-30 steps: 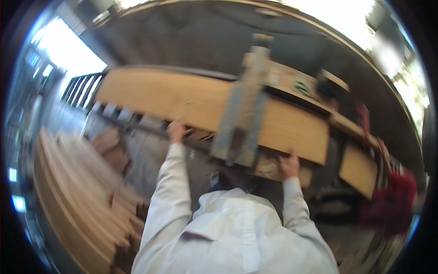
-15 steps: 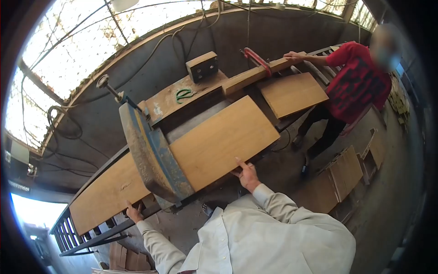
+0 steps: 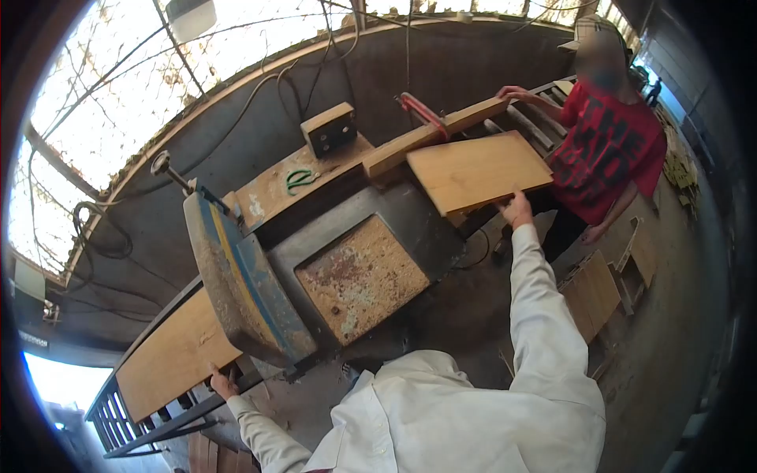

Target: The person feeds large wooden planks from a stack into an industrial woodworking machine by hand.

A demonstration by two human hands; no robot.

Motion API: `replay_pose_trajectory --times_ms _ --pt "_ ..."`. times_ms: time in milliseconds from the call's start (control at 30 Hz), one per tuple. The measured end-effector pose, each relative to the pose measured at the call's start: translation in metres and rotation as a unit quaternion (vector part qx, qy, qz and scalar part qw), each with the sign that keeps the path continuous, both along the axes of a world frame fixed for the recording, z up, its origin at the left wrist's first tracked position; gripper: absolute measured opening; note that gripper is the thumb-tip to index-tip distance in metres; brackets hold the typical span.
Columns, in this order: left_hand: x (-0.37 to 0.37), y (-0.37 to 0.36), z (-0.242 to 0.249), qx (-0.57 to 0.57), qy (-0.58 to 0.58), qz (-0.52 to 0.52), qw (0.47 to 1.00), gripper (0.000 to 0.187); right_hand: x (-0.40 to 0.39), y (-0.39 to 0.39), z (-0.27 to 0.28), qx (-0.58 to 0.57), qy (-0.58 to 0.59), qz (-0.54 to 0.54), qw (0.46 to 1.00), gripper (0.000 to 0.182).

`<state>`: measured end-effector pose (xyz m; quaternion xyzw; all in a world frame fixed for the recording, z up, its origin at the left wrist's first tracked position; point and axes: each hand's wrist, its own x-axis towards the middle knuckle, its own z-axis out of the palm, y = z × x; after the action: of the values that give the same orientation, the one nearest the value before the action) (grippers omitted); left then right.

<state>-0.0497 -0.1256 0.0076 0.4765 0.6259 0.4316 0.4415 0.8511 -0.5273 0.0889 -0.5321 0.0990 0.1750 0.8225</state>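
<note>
A wooden board lies on the left side of the machine, its inner end hidden behind the dusty blue arched machine frame. My left hand is closed at its near edge, thumb near the top face. On the right, a shorter wooden board rests at a slant near the roller stand. My right hand reaches out and grips its near edge, fingers partly hidden beneath. Between the two boards, the dark machine table has a rectangular section covered in sawdust.
A co-worker in a red shirt stands at the far right, one hand on a wooden rail held by a red clamp. Green-handled scissors lie on a ledge. More boards rest on the floor at right.
My right hand has moved from the large board's near edge to the shorter board. The board surface right of the frame no longer shows, exposing the sawdust-covered section. My left hand stays put.
</note>
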Motion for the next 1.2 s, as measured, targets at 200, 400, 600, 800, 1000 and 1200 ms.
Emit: replay_pose_trajectory --times_ms 200,400,600,800,1000,1200 --pt "-0.033 0.014 -0.018 0.098 0.374 -0.124 0.914 0.057 -0.043 0.028 -0.024 -0.281 -0.334 0.016 0.899 0.048" --pt "-0.013 0.0 0.005 0.274 0.424 0.008 0.863 0.038 -0.192 0.092 -0.035 -0.428 -0.501 0.189 0.728 0.055" --pt "0.046 0.0 0.014 -0.063 -0.129 0.242 0.96 0.037 -0.218 0.116 -0.056 -0.521 -0.553 0.203 0.618 0.075" --pt "0.113 -0.063 0.087 -0.193 -0.154 -0.096 0.964 0.04 -0.214 0.118 -0.06 -0.533 -0.516 0.209 0.637 0.079" --pt "0.008 -0.003 0.04 -0.111 -0.236 0.169 0.951 0.05 -0.223 0.145 -0.058 -0.546 -0.489 0.193 0.653 0.08" --pt "0.013 0.008 0.004 -0.049 -0.235 0.17 0.956 0.049 -0.229 0.151 -0.051 -0.54 -0.503 0.206 0.642 0.083"
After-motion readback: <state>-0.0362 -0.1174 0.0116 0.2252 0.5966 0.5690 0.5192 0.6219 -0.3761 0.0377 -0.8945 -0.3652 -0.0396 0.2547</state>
